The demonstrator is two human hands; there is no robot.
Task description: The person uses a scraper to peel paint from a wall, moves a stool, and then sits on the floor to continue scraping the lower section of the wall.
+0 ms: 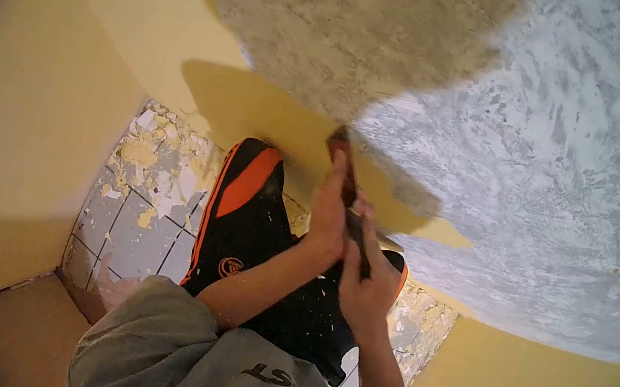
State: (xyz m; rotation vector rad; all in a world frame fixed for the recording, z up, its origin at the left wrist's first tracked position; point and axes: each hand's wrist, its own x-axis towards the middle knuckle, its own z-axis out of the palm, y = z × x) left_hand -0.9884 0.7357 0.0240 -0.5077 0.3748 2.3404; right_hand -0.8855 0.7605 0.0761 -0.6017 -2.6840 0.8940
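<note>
Both hands grip a long-handled scraper (pixel 349 188), dark with a reddish upper part. Its head meets the wall (pixel 563 154) where yellow paint borders bare, pale grey-white plaster. My left hand (pixel 329 217) is closed around the upper handle, thumb lying along it. Lower down, my right hand (pixel 367 285) wraps the dark lower end of the handle. The blade edge is too small and shadowed to make out clearly.
Yellow paint (pixel 259 103) still covers a band low on the wall. Another yellow wall (pixel 36 115) stands at left. Peeled paint flakes (pixel 160 156) litter the tiled floor (pixel 136 226) around my legs, clad in black trousers with orange patches (pixel 250 183). A brown panel (pixel 16 333) is at lower left.
</note>
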